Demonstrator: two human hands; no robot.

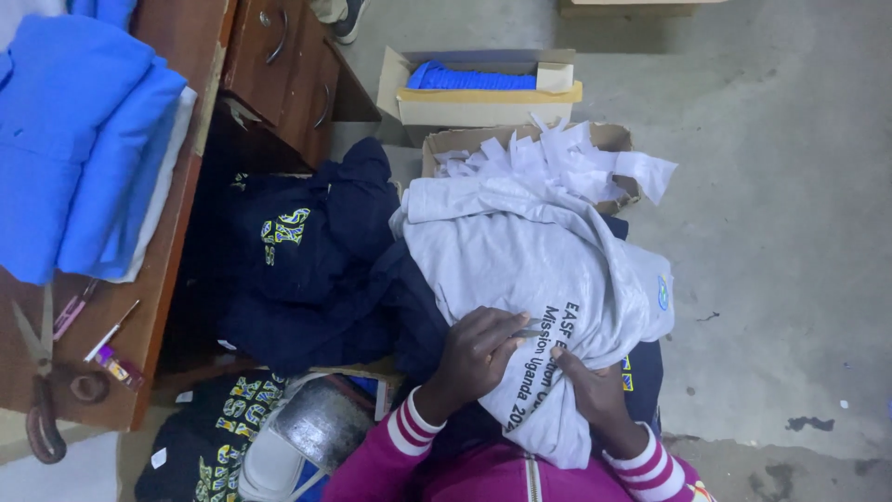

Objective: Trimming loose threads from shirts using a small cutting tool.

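A light grey printed shirt (530, 256) lies bunched over my lap. My left hand (478, 349) rests on its dark lettering, fingers closed on a small thin metal tool (531, 333) at the cloth. My right hand (587, 386) presses flat on the shirt just right of the tool, pinning the fabric. Both wrists show magenta sleeves with white stripes.
Dark navy printed shirts (311, 260) are heaped to the left. A cardboard box of white fabric scraps (557, 153) stands behind the shirt, another box with blue material (478, 84) beyond. A wooden desk (158, 279) at left holds folded blue cloth (79, 139) and large scissors (42, 381).
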